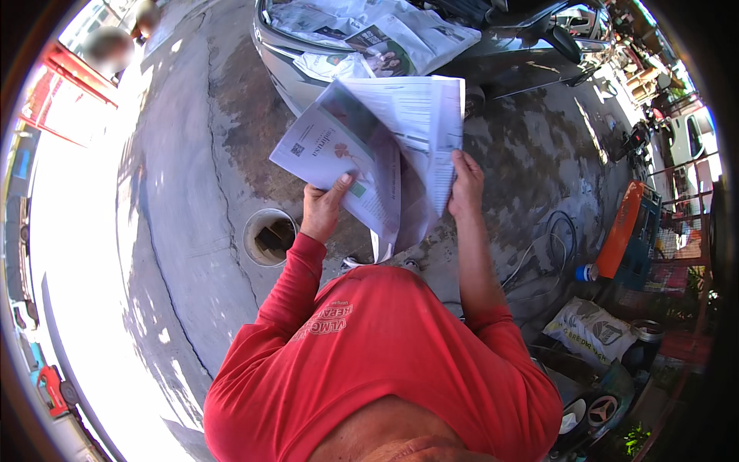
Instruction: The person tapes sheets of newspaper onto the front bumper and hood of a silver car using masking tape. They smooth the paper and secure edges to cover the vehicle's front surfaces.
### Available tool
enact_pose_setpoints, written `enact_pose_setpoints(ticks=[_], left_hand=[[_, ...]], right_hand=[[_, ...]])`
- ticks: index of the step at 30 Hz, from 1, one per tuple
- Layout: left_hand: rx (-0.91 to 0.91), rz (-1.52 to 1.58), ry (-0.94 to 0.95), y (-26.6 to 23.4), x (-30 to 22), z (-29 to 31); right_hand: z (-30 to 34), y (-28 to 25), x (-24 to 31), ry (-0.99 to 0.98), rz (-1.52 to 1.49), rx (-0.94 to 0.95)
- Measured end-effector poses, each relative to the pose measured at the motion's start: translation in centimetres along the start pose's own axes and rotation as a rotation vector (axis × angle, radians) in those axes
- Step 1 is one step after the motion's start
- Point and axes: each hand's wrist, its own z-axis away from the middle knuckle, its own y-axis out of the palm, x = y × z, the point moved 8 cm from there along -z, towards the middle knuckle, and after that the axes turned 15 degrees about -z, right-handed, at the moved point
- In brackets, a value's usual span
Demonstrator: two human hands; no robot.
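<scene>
Red shirt (pixel 400 331) on the person I'm watching, fabric loosely creased. Pale outlined lettering (pixel 327 317) on the front, wearer's left side. Neckline (pixel 377 416) wide, open. Left sleeve (pixel 299 273) runs to the wrist; right sleeve (pixel 493 323) ends near the elbow, forearm (pixel 477 262) bare. Left hand (pixel 321 212) and right hand (pixel 466 186) bare. Shoe tips (pixel 411 265) show past the hem, mostly hidden.

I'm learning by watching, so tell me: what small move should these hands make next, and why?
Probably ease the right hand outward to open the printed paper, with the left hand gripping its side. The hands hold opposite sides, the pages hang partly folded between them, and other sheets lie over the car just ahead.
</scene>
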Motion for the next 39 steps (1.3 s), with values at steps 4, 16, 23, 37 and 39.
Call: enact_pose_setpoints(ticks=[4, 16, 23, 37, 39], left_hand=[[-0.071, -0.214, -0.075, -9.1, 0.8, -1.8], [-0.172, -0.369, -0.066, -16.2, -0.1, -9.1], [-0.478, -0.492, -0.082, -25.0, 0.6, -15.2], [-0.904, -1.363, 0.908, -19.3, -23.8, -47.8], [-0.887, -1.31, 0.812, -14.8, -22.8, -54.4]], right_hand=[[-2.1, -8.5, 12.0, -0.28, 0.161, -0.192], [-4.4, -21.4, 34.2, -0.512, 0.765, -0.286], [-7.5, -22.6, 36.9, -0.562, 0.496, -0.342], [9.3, -10.8, 41.5, -1.008, 1.956, -0.295], [12.2, -8.1, 39.4, -0.988, 2.079, -0.267]])
